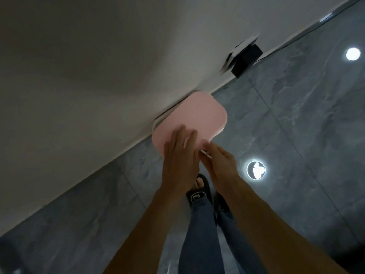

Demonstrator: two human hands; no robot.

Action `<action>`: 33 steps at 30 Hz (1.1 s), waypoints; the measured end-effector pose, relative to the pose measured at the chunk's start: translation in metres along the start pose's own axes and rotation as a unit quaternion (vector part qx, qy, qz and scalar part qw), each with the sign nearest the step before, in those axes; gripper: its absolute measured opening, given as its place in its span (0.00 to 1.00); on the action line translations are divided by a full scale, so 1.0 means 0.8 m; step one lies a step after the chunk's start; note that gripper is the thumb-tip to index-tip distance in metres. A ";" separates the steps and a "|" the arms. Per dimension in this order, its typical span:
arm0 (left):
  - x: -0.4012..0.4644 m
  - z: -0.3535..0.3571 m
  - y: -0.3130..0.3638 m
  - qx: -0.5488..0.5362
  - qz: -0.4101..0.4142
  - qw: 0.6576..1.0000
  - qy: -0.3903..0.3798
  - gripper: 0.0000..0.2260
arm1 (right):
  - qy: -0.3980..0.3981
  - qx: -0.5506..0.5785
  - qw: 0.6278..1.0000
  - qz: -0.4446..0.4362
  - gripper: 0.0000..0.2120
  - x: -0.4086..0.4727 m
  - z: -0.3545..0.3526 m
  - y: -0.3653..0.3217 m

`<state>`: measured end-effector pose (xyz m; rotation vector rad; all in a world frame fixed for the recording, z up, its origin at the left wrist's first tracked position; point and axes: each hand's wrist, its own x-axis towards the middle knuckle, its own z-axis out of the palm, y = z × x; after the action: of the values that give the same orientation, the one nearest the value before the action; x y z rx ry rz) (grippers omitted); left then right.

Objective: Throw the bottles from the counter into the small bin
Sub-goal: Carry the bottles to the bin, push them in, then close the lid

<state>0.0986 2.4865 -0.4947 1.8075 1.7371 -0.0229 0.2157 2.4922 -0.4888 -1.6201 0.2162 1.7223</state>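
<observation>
A small bin with a pink lid [199, 113] stands on the floor against the white wall, its white body showing only as a thin edge under the lid. My left hand [180, 159] lies flat on the near part of the lid, fingers spread. My right hand [219, 165] is at the lid's near right edge, fingertips pinched at the rim where a white strip shows. No bottle is in view. The counter is out of view.
A black box [246, 60] with a white part sits at the base of the wall further right. The grey glossy tile floor [296, 125] reflects ceiling lights. My legs in jeans and black slippers [198, 194] stand just below the bin.
</observation>
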 end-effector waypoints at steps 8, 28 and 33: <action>0.032 0.052 -0.038 0.051 0.019 0.998 0.011 0.37 | 0.049 -0.018 0.996 0.076 0.03 0.062 0.010 0.017; 0.037 0.105 -0.055 0.025 0.017 0.995 0.097 0.37 | 0.080 -0.170 0.979 0.077 0.13 0.105 0.009 0.023; 0.044 0.119 -0.058 0.041 0.014 0.994 0.099 0.37 | 0.063 -0.172 0.981 0.066 0.10 0.113 0.006 0.027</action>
<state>0.0991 2.4736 -0.6053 1.9503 1.8704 0.1008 0.2062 2.5156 -0.5785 -2.0094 0.0893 1.8331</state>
